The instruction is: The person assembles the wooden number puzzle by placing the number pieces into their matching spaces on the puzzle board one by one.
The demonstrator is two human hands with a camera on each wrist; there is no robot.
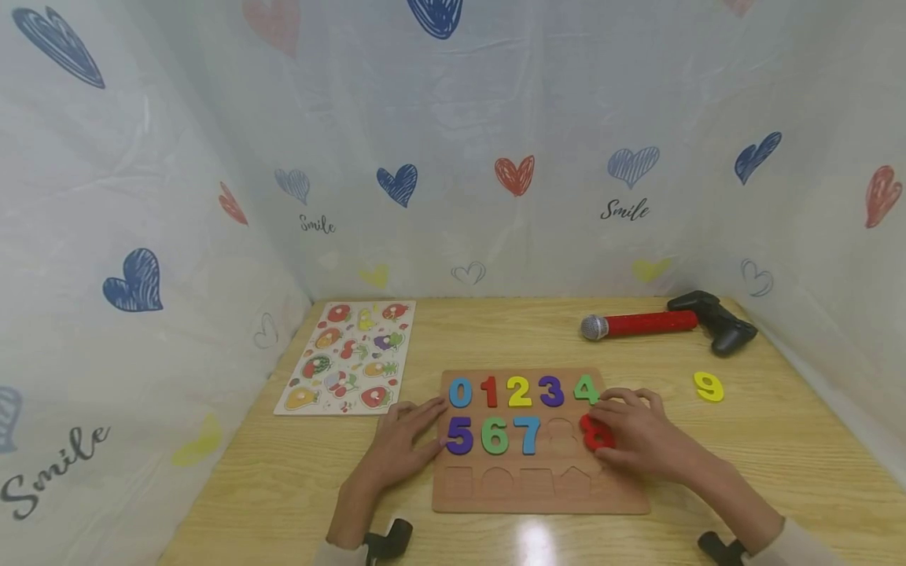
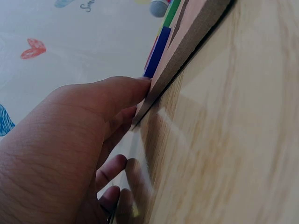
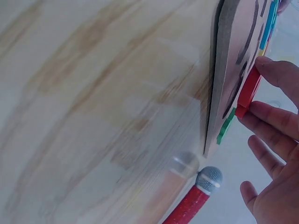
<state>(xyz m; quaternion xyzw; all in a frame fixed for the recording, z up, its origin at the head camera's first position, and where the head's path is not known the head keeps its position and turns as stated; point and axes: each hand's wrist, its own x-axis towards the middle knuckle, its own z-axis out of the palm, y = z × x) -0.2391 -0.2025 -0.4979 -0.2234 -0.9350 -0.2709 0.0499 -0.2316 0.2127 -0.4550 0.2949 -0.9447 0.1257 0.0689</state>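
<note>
A wooden number puzzle board (image 1: 541, 501) lies in front of me, with the colored numbers 0 to 7 seated in its two upper rows. My right hand (image 1: 640, 436) pinches a red number 8 (image 3: 249, 91) between thumb and fingers, over the board's right side. To the left of that piece, an 8-shaped recess (image 1: 561, 439) shows bare wood. My left hand (image 1: 402, 444) rests at the board's left edge with relaxed fingers. Its thumb touches the edge beside the purple 5 (image 1: 459, 436), seen closely in the left wrist view.
A yellow number 9 (image 1: 708, 387) lies on the table right of the board. Behind it are a red microphone (image 1: 647, 323) and a black game controller (image 1: 725, 328). At the back left lies a fruit picture board (image 1: 347, 358). Printed curtains surround the table.
</note>
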